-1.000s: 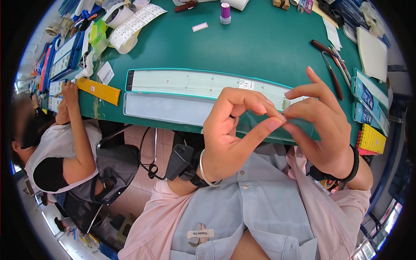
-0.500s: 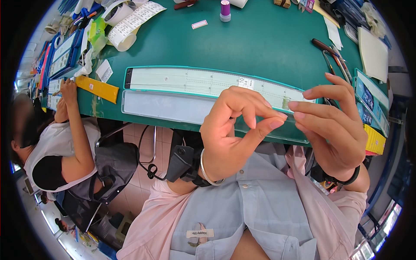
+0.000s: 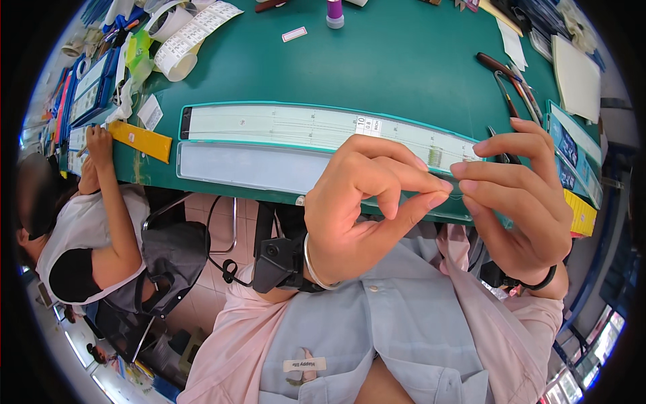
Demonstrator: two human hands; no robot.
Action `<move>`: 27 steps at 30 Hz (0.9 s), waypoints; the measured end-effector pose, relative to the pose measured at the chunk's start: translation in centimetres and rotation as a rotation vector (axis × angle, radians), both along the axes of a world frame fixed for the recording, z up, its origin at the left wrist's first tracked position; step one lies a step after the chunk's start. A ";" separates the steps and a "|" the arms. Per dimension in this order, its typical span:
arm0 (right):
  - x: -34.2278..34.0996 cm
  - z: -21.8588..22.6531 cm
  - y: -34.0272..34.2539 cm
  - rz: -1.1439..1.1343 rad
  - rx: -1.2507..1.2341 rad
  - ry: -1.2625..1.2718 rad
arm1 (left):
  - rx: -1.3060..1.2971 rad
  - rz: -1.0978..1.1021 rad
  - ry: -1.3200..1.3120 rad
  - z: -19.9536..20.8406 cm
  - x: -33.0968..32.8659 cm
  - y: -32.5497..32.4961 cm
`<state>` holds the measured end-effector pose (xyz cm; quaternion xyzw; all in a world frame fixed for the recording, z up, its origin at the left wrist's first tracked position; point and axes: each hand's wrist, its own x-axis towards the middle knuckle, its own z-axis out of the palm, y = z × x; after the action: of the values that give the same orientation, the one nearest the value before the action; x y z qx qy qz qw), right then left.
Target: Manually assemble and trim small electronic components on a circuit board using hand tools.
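Over the near edge of the bench, my left hand (image 3: pixel 377 209) pinches thumb and forefinger together on a fine thread-like line. My right hand (image 3: pixel 518 202) faces it closely, its thumb and fingertips pinched around the same line (image 3: pixel 457 196); the other fingers are raised. Only a short bit of line shows between the fingertips. Behind my hands lies a long, narrow teal-rimmed case (image 3: pixel 269 122), opened flat, with fine lines stretched along its pale insert. A small spring-like coil (image 3: pixel 435 157) sits near its right end. The clear lid (image 3: pixel 249 161) lies on the near side, partly hidden by my left hand.
A roll of printed labels (image 3: pixel 195 40) and a yellow packet (image 3: pixel 140 141) lie to the left, beside a seated co-worker (image 3: pixel 94 229). A purple-capped bottle (image 3: pixel 334 13) stands at the back. Handled tools (image 3: pixel 505 71) and a blue-and-teal box (image 3: pixel 572 158) are on the right.
My left hand has moved slightly right relative to the case, its pinch now nearer my right fingertips. The view has shifted a little, moving the bench things left in the picture.
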<state>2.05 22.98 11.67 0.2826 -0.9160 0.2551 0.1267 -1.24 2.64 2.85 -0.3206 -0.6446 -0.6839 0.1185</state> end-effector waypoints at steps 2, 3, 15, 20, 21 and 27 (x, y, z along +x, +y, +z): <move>0.1 0.0 0.4 -0.003 0.019 0.028 | -0.002 -0.008 0.012 -0.1 0.0 0.2; 0.2 -0.1 0.6 -0.004 0.018 0.026 | 0.000 -0.013 0.014 -0.1 0.0 0.3; 0.4 -0.5 1.8 -0.024 -0.014 0.044 | -0.016 -0.029 0.034 -0.1 0.0 0.9; 0.4 -0.9 2.0 -0.040 -0.052 0.016 | -0.031 -0.046 0.027 0.0 0.0 1.0; 0.4 -0.8 2.0 -0.039 -0.052 0.014 | -0.030 -0.048 0.012 0.1 0.0 1.0; 0.5 -0.8 2.1 -0.058 -0.018 0.018 | -0.024 -0.067 -0.012 0.1 -0.1 1.2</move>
<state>2.56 25.08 10.85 0.2573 -0.9203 0.2569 0.1446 -1.37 3.87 2.95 -0.3394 -0.6424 -0.6815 0.0877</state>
